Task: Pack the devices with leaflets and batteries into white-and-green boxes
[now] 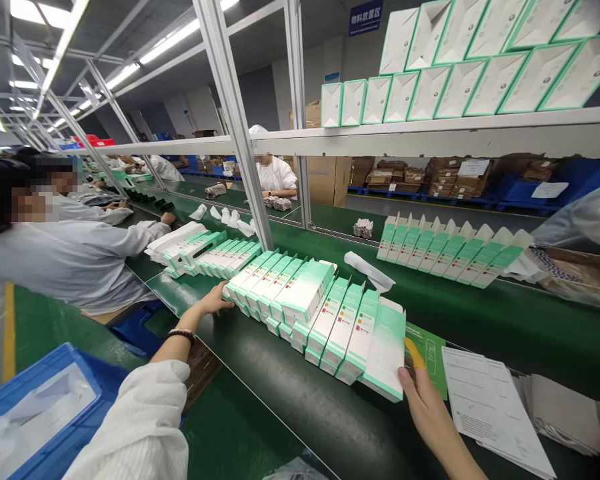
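Stretched across the green work surface is a row of white and green cartons (275,280), several stacked in two layers at the left. My left hand (214,299) is closed against the row's left end, its fingertips partly hidden behind the end carton. At the opposite end, my right hand (423,390) grips the edge of the last carton (386,350), thumb in front. A yellow cover (415,353) is on one of its fingers. Beside this hand lie a green printed card (427,353) and white printed sheets (490,407).
Behind stands a row of open-flapped cartons (440,250), near a crumpled white wrapper (370,271). A shelf (430,139) overhead bears stacked boxes, with a metal post (237,127) rising in front. Co-workers sit left, a sleeve (85,253) close by. A blue bin (75,380) is low left.
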Tool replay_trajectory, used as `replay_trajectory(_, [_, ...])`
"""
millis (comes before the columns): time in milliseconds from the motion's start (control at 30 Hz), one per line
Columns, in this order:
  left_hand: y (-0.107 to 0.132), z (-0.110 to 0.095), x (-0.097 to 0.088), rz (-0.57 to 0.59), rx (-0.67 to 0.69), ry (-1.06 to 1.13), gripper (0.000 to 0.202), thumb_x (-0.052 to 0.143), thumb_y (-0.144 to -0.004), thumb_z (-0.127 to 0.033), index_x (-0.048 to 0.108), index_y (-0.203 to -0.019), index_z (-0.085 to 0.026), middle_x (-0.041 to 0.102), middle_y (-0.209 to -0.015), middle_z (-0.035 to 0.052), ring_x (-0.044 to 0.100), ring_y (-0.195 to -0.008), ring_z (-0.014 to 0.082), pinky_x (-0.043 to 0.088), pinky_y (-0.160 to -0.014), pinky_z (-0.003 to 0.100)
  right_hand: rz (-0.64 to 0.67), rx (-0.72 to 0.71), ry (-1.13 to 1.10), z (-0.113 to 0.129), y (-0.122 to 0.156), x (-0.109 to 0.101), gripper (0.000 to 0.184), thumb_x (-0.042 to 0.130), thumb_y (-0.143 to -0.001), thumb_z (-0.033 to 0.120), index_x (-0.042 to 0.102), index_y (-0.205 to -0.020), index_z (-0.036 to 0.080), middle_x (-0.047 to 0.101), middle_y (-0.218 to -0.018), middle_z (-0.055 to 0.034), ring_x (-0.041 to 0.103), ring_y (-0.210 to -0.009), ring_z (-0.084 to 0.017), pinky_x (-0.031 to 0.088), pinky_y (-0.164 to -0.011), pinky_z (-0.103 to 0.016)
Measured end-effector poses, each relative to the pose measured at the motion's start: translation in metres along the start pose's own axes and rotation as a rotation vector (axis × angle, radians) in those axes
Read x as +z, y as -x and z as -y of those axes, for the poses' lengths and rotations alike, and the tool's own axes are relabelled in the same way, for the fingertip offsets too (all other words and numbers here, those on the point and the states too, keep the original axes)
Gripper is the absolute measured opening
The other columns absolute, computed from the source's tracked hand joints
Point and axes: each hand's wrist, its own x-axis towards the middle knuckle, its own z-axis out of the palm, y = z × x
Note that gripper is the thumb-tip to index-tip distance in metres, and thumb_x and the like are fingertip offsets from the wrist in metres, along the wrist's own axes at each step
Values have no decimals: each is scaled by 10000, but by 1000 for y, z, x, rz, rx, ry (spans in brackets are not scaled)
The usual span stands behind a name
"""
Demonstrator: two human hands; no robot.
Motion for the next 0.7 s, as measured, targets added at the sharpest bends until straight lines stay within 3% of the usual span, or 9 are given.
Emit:
replay_trajectory(100, [2, 10, 15, -43, 17, -25, 368, 608, -911, -341, 560, -1228, -161, 585, -1262, 100, 594, -1106, 256, 498, -933, 479, 8, 8, 17, 1, 0, -1, 742, 288, -900, 668, 255, -1502, 235, 525, -1398, -131, 490, -1289, -337, 424, -1010, -491])
replay_trajectory(200, [3, 12, 12, -114, 23, -48, 438, 653, -855, -367, 551, -1222, -149, 601, -1239, 112, 594, -1107, 275, 487, -936, 464, 26, 8, 3, -1, -1, -1, 724, 288, -898, 671, 325, -1455, 210, 535, -1378, -145, 502, -1273, -331, 409, -1027, -487])
replay_trajectory(300, [8, 8, -4, -220, 23, -71, 572, 695, -754, -419, 533, -1228, -144, 604, -1232, 133, 583, -1129, 329, 480, -933, 430, 40, 10, 0, -3, -2, -1, 692, 290, -901, 664, 378, -1408, 201, 547, -1366, -144, 508, -1268, -320, 414, -1028, -469])
replay_trajectory(400, [20, -3, -31, -353, 9, -98, 616, 666, -743, -464, 514, -1244, -138, 574, -1252, 151, 598, -1087, 351, 480, -913, 423, 21, 4, 13, -6, -2, 0, 680, 297, -912, 645, 370, -1416, 193, 537, -1384, -143, 495, -1284, -321, 419, -1024, -472])
replay_trajectory(567, [55, -48, -69, -535, 14, -104, 639, 566, -845, -538, 396, -1356, -196, 478, -1358, 133, 610, -1018, 283, 521, -802, 348, 13, -60, -9, -16, -6, 0, 623, 354, -924, 607, 396, -1413, 223, 581, -1336, -141, 525, -1254, -339, 435, -999, -515])
replay_trajectory(700, [85, -111, -57, -462, 160, -67, 580, 560, -851, -578, 446, -1316, -249, 541, -1303, 76, 622, -980, 241, 529, -784, 306, 23, -114, 10, -22, -8, 0, 634, 374, -941, 567, 309, -1484, 247, 596, -1314, -132, 566, -1207, -327, 470, -966, -508])
